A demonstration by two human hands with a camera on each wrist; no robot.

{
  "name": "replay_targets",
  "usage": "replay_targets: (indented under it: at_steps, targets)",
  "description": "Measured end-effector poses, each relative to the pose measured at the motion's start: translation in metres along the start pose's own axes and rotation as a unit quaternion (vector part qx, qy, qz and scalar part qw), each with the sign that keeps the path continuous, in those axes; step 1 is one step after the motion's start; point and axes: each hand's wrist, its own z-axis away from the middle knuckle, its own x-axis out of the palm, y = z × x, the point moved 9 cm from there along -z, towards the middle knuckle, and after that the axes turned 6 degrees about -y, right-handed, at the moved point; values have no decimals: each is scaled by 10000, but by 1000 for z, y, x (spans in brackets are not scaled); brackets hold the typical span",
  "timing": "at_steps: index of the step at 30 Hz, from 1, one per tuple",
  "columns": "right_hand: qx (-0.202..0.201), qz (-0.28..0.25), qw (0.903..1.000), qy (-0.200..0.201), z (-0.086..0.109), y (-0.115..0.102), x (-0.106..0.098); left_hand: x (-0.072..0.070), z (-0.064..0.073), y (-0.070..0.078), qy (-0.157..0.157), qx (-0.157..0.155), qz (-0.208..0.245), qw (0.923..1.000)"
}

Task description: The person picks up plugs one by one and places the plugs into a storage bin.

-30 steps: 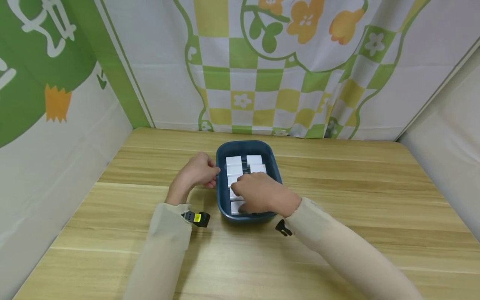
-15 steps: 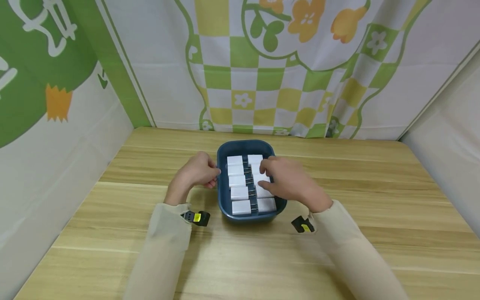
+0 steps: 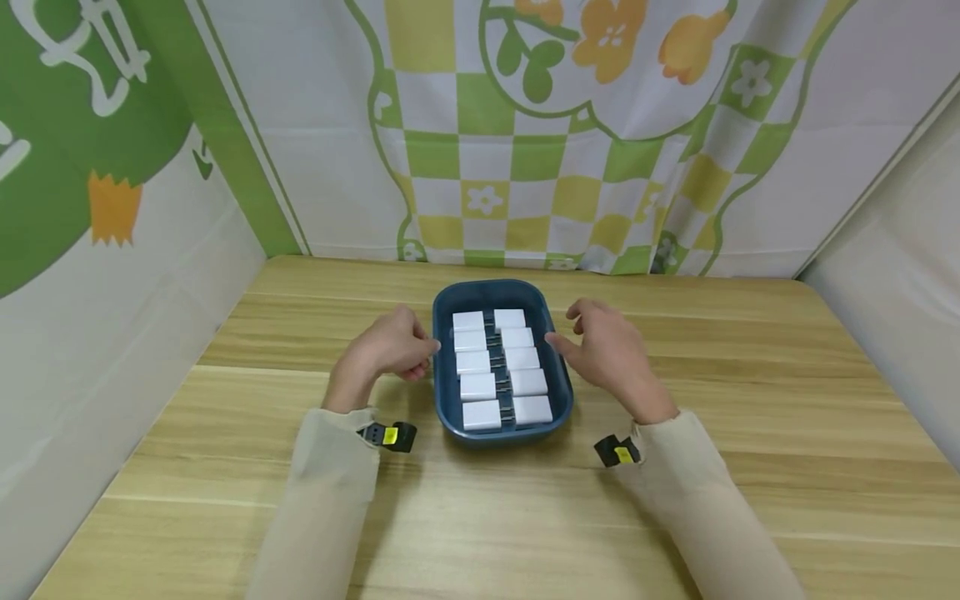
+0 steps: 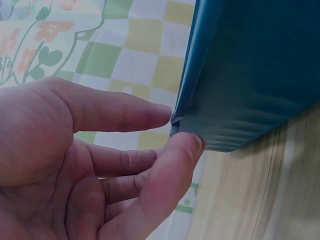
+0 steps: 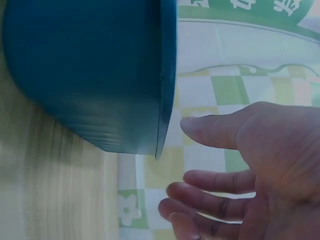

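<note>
A dark blue plastic bin (image 3: 491, 287) stands on the wooden table. Inside it, white plug chargers (image 3: 480, 387) lie in two columns, metal prongs facing inward between them. At the bin's left side, my left hand (image 3: 392, 342) pinches the rim with thumb and index finger; the left wrist view shows both tips at the edge of the bin wall (image 4: 240, 90), other fingers bent below. My right hand (image 3: 611, 350) is beside the right rim, holding nothing. Its thumb points at the rim and its fingers are loosely bent, apart from the bin (image 5: 110, 90) in the right wrist view.
The wooden table (image 3: 750, 400) extends on both sides of the bin. A checked, flowered curtain (image 3: 540, 183) hangs behind the table's back edge, with printed cloth (image 3: 172, 233) at the left and white cloth (image 3: 900, 250) at the right.
My right hand has lifted away from the chargers and moved right, out past the bin's right rim. The whole right column now shows. My left hand stays at the left rim.
</note>
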Motion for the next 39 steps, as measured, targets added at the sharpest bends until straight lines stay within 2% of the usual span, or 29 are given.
replay_targets:
  at_steps: [5, 8, 12, 17, 22, 25, 29, 34, 39]
  targets:
    - [262, -135, 9987, -416, -4, 11, 10, 3, 2, 0, -200, -3, -192, 9996]
    - [180, -209, 9979, -581, -5, 11, 15, 7, 4, 0, -365, -7, -305, 9989]
    - [14, -379, 9978, -547, -6, 9, 18, 10, 3, 2, -478, 130, -370, 9981]
    - [17, -530, 9973, -513, -6, 8, 20, 11, 1, 5, -386, 233, -375, 9983]
    - [83, -613, 9963, -591, -6, 10, 20, 10, -2, 8, -140, 228, -465, 9986]
    - [90, -632, 9960, -629, -6, 14, 19, 11, -4, 10, 49, 298, -265, 9992]
    - [101, -683, 9959, -577, -6, 23, 14, 15, -7, 15, 203, 420, 270, 9985]
    - [271, -708, 9960, -463, -7, 37, 8, 20, -10, 23, 160, 669, 862, 9939]
    - [490, -783, 9951, -353, -8, 50, 4, 26, -11, 32, 15, 1024, 925, 9904]
